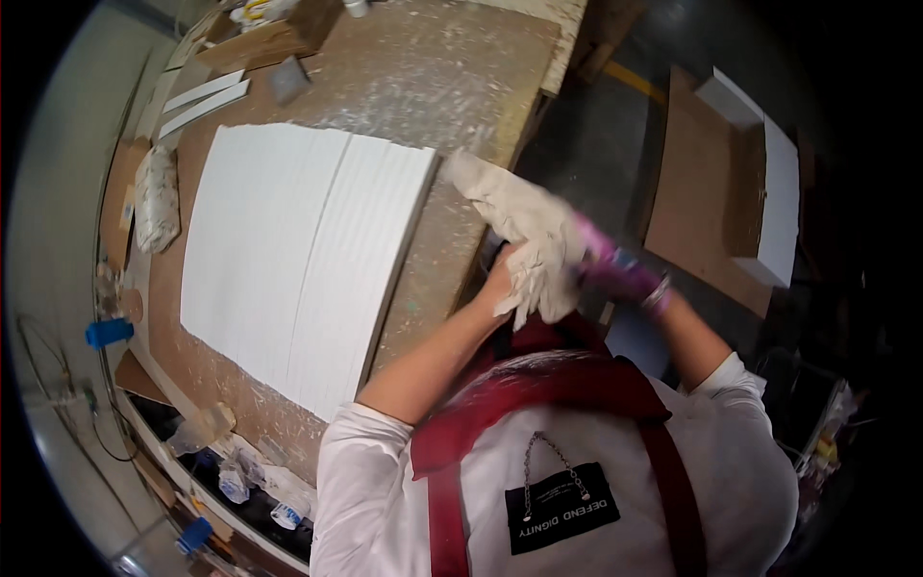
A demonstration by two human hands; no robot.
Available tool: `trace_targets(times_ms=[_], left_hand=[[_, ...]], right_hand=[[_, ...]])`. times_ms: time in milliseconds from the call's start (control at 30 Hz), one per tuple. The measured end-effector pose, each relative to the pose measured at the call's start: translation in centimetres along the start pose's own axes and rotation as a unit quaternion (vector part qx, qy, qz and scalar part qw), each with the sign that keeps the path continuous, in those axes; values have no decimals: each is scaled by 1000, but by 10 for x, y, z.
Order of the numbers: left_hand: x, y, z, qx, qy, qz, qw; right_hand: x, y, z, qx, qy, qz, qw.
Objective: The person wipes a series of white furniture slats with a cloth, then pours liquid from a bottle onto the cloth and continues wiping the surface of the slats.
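A crumpled cream cloth rag (527,213) hangs in front of my body, just off the right edge of the table. My left hand (500,277) is bare and closed on its near left side, its fingers mostly hidden by the folds. My right hand (620,267), in a pink and purple glove, grips the rag from the right and is blurred by motion. The far end of the rag reaches over the table edge, close to a white grooved panel (279,226). That panel lies flat on the worktable (423,82), with a long seam running down it.
Thin white strips (204,101), a grey block (287,80) and a cardboard box (274,38) lie at the far left. A wrapped roll (157,200) rests by the left edge. Blue clamps (110,333) stand there too. On the right is a brown board (697,192) with white-edged pieces.
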State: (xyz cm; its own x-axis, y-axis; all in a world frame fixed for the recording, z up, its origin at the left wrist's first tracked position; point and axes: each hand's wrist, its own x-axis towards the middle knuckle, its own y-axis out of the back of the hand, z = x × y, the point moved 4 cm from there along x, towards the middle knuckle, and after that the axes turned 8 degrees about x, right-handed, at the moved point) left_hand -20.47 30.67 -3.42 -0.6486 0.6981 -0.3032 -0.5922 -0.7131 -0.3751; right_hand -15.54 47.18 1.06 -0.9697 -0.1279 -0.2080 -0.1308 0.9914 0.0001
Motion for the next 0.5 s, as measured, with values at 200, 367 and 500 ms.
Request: trace_targets(times_ms=[200, 367, 500], left_hand=[[12, -6, -53, -148, 290, -59, 944], [66, -31, -93, -196, 258, 52, 945], [85, -86, -117, -251, 285, 18, 925]], right_hand=[[-31, 60, 126, 102, 5, 158, 982], [10, 76, 134, -9, 17, 172, 985], [2, 54, 150, 16, -9, 95, 995]])
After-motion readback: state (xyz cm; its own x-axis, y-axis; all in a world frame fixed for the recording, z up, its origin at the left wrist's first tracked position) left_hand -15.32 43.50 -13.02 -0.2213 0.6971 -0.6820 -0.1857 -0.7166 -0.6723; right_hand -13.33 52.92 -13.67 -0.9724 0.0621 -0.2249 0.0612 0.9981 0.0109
